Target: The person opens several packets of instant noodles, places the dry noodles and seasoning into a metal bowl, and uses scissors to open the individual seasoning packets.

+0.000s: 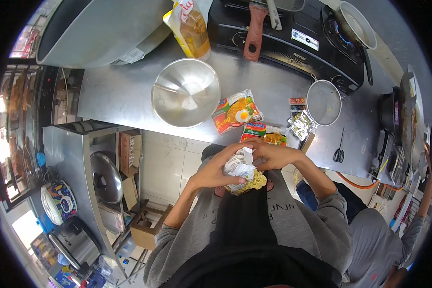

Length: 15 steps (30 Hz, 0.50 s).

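My left hand [216,169] grips an opened instant noodle packet [237,163], its pale wrapper crumpled. A block of dried yellow noodles [253,183] sticks out of its near end. My right hand [273,154] has its fingers curled against the packet's right side; the fingertips are partly hidden. Just beyond my hands, a second noodle packet [273,136] lies at the counter's front edge, partly covered by my right hand. Another noodle packet [239,111] rests beside a steel mixing bowl [186,93]. Small seasoning sachets [301,124] are piled to the right, against a wire strainer [324,102].
Black scissors [339,153] lie on the steel counter [129,97]. A lit gas stove [295,54] holds a pan [358,27] at the back right. An oil pouch [192,32] stands behind the bowl, near a large metal pot [100,32]. Another person [378,241] is at my right.
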Each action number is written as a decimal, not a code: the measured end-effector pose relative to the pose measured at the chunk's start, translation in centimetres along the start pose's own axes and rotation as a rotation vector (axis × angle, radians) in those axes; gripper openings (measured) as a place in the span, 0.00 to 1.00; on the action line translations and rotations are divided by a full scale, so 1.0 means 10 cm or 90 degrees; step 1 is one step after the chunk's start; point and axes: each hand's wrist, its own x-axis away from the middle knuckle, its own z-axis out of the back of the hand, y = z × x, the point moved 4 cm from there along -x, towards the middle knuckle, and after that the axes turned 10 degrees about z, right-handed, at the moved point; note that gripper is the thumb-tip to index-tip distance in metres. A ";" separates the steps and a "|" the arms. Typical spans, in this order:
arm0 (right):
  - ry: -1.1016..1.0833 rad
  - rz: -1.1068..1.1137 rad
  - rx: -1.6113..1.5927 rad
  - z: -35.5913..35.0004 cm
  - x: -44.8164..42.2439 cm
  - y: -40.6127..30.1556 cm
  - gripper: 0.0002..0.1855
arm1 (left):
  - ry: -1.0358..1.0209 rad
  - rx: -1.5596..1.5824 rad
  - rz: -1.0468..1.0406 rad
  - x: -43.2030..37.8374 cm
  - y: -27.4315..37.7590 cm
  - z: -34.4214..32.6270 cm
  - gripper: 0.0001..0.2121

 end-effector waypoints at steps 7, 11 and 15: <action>0.100 -0.027 0.082 -0.08 0.00 0.11 0.14 | 0.038 -0.035 0.010 0.04 -0.04 0.00 0.39; 0.191 -0.007 0.125 0.02 0.07 -0.13 0.11 | 0.084 -0.038 0.022 0.07 -0.11 0.00 0.38; 0.381 -0.004 0.142 0.21 0.35 -0.48 0.05 | 0.116 0.034 0.068 0.07 -0.17 0.00 0.38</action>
